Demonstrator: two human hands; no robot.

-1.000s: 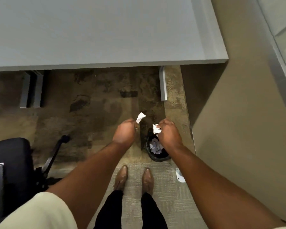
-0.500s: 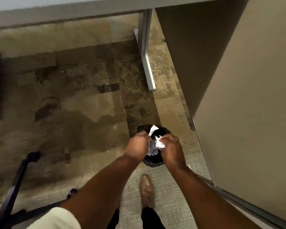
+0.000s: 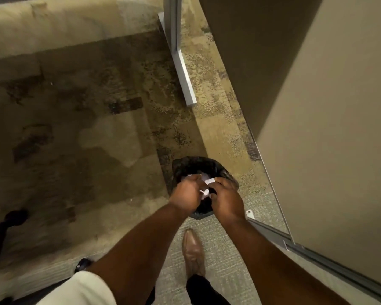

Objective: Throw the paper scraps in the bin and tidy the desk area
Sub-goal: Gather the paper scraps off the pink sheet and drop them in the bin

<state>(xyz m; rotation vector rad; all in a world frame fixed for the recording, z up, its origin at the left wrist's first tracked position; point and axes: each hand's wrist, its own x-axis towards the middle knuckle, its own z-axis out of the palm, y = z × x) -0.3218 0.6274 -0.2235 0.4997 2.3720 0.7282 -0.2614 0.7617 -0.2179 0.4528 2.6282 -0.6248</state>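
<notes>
Person stands over a small round bin lined with a crinkled glossy black plastic bag (image 3: pixel 198 165), both bare arms stretched down so the hands meet right above its mouth. Left hand (image 3: pixel 186 194) is curled, fingers bent inward around small white crumpled paper scraps (image 3: pixel 209 180), knuckles up. Right hand (image 3: pixel 226 198) is likewise curled, fingertips pinching at the same white scraps between the two hands; more white bits show just below in the gap, whether held or loose inside the bag, cannot tell. Bin sits on mottled tan-and-brown carpet (image 3: pixel 97 139), rough patchy texture, close to a smooth beige partition wall (image 3: pixel 328 128) edged with a grey metal strip (image 3: pixel 317 256) along its base. A flat grey metal bench leg and foot (image 3: pixel 180 69) run along the floor beyond the bin. One pointed brown leather shoe (image 3: pixel 193 252) stands just behind the bin on a finer ribbed grey carpet patch. A cream short sleeve (image 3: pixel 79 289) covers the upper left arm. Black chair base arm with a caster (image 3: pixel 13 216) sits at far left, well apart from the bin. A small white flat scrap (image 3: pixel 250 214) lies on the floor just beside the wall strip.
</notes>
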